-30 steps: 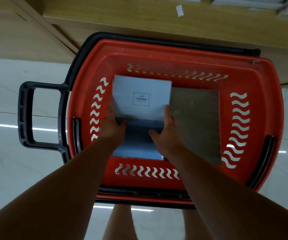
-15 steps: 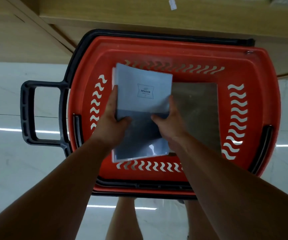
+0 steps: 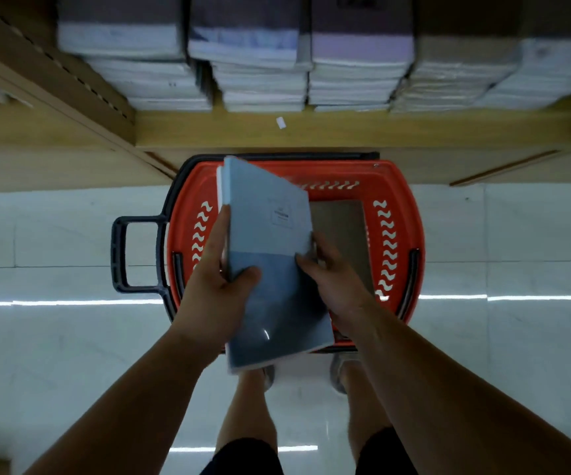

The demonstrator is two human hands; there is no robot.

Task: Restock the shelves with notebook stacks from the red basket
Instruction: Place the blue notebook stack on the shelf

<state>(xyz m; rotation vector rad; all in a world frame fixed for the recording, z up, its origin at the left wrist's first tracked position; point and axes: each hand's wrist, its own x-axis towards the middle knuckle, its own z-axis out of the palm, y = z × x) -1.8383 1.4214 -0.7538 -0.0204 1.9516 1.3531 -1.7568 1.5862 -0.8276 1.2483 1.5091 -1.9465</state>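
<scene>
A stack of blue-grey notebooks (image 3: 270,255) is held above the red basket (image 3: 400,234), tilted with its far end up. My left hand (image 3: 219,286) grips its left edge, thumb on the cover. My right hand (image 3: 332,279) holds its right edge. A brown notebook stack (image 3: 342,234) still lies in the basket's right half. The wooden shelf (image 3: 311,132) above the basket carries several notebook stacks (image 3: 260,63), side by side.
The basket stands on a glossy white tile floor (image 3: 54,337), its black handle (image 3: 123,255) pointing left. My legs and shoes (image 3: 338,375) are just below the basket. A small white tag (image 3: 281,122) sits on the shelf's front edge. A wooden upright (image 3: 54,73) bounds the shelf at left.
Both hands have lifted the blue-grey stack out of the basket and toward me. The view has pulled back and up, so the stocked shelf now shows.
</scene>
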